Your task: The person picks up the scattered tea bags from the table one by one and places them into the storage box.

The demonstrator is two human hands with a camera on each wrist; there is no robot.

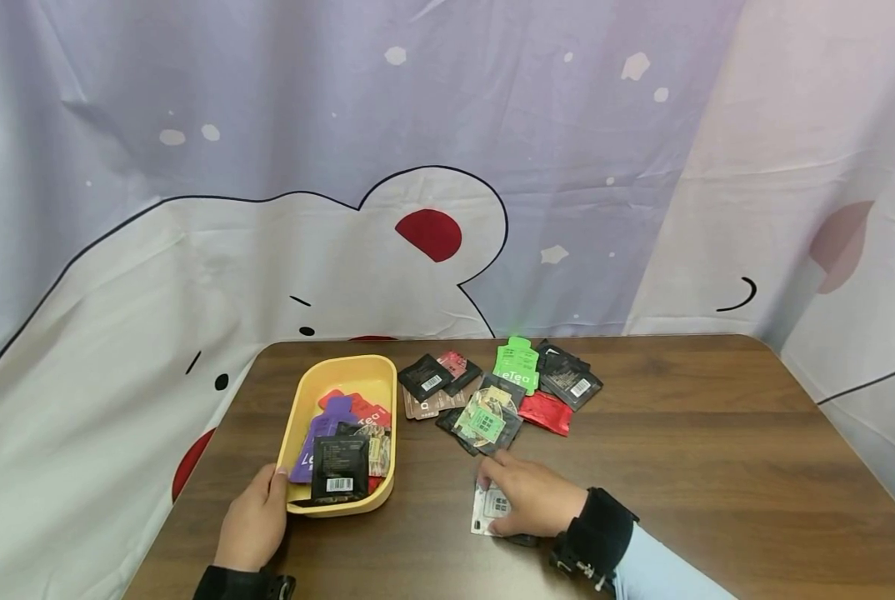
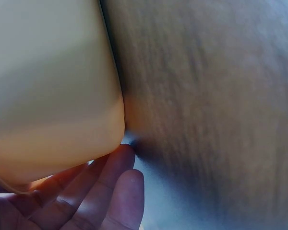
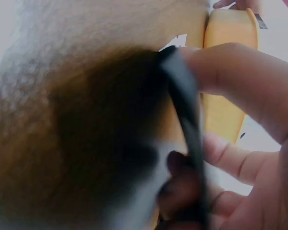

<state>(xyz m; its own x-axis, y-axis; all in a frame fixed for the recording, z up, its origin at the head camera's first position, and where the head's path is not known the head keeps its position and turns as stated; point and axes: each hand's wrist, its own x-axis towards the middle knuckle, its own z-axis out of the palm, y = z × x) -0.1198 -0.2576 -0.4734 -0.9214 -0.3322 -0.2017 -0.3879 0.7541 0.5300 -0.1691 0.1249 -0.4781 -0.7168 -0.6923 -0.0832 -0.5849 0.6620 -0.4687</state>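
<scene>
A yellow tray (image 1: 342,364) stands on the left of the wooden table (image 1: 717,450), with several packets inside, among them a purple one (image 1: 320,435) and a black one (image 1: 338,468). My left hand (image 1: 252,521) holds its near left corner, thumb on the rim. In the left wrist view the fingers (image 2: 113,189) lie against the tray's outer wall (image 2: 53,86). My right hand (image 1: 528,497) is right of the tray and pinches a white packet (image 1: 487,510) at the tabletop. The right wrist view shows the packet's dark edge (image 3: 185,110) between thumb and fingers (image 3: 240,86).
A loose pile of packets lies beyond my right hand: a green one (image 1: 517,367), a red one (image 1: 547,412), black ones (image 1: 571,381) and a patterned one (image 1: 483,419). A printed curtain (image 1: 447,167) hangs right behind the table. The table's left edge runs close to my left hand.
</scene>
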